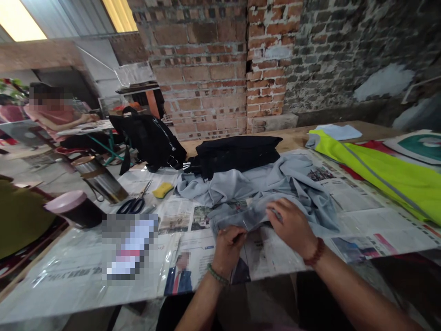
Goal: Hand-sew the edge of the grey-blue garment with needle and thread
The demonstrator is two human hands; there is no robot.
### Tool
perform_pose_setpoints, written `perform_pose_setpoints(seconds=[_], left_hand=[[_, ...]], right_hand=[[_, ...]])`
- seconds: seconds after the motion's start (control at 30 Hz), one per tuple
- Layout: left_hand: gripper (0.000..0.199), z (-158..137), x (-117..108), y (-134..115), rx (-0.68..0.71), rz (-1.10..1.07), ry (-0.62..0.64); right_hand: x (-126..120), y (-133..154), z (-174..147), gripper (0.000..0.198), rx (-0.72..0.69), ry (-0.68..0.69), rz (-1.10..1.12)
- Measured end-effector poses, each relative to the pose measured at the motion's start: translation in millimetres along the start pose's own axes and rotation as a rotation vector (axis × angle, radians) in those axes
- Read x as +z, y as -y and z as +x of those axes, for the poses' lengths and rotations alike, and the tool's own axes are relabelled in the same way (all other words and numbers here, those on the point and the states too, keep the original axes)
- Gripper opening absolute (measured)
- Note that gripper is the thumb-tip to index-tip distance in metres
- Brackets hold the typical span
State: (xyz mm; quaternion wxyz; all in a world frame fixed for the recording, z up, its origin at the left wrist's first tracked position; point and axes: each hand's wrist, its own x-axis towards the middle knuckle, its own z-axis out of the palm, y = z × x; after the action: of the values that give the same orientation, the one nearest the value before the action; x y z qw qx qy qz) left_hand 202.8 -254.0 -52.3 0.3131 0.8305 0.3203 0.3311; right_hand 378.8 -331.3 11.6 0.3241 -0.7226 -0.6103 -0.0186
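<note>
Left hand at near edge of grey garment, fingers closed, pinching fabric edge; right hand just beside, fingers curled, gripping same edge; garment spread on newspaper covering desk, centre, right in front of person; black folded cloth touching garment's far side; black bag left of it; scissors and yellow sponge near left; pink-lidded cup at desk's left edge; neon-yellow vest far right; another person seated well apart, back left.
</note>
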Motion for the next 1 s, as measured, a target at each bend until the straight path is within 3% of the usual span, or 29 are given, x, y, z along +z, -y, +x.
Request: perform_pose_setpoints(seconds=[0.1,0.2,0.33,0.43,0.57,0.87,1.0], left_hand=[[0.013,0.5,-1.9,0.4,0.024,-0.012,0.004],[0.015,0.3,-4.2,-1.4,0.054,-0.027,0.007],[0.015,0.7,-5.3,-4.4,0.058,-0.032,-0.011],[0.015,1.2,-4.4,-3.8,0.015,-0.019,-0.024],[0.014,1.6,-2.7,-1.3,-0.070,0.011,0.011],[0.013,3.6,-5.7,-4.9,-0.153,0.011,0.046],[0.012,4.3,-5.0,-5.1,-0.156,-0.001,0.038]], right_hand=[[10.5,-3.1,24.6,0.026,-0.064,0.234,-0.030],[33.8,-2.9,37.0,0.032,-0.080,0.528,0.147],[54.5,-5.4,37.1,0.017,0.115,0.723,0.583],[57.1,-7.8,33.9,0.015,0.259,0.698,0.834],[58.4,-5.3,30.8,0.013,0.390,0.564,0.975],[69.1,-2.9,38.6,0.010,0.597,0.476,1.068],[60.5,-1.8,43.8,0.009,0.587,0.517,1.086]])
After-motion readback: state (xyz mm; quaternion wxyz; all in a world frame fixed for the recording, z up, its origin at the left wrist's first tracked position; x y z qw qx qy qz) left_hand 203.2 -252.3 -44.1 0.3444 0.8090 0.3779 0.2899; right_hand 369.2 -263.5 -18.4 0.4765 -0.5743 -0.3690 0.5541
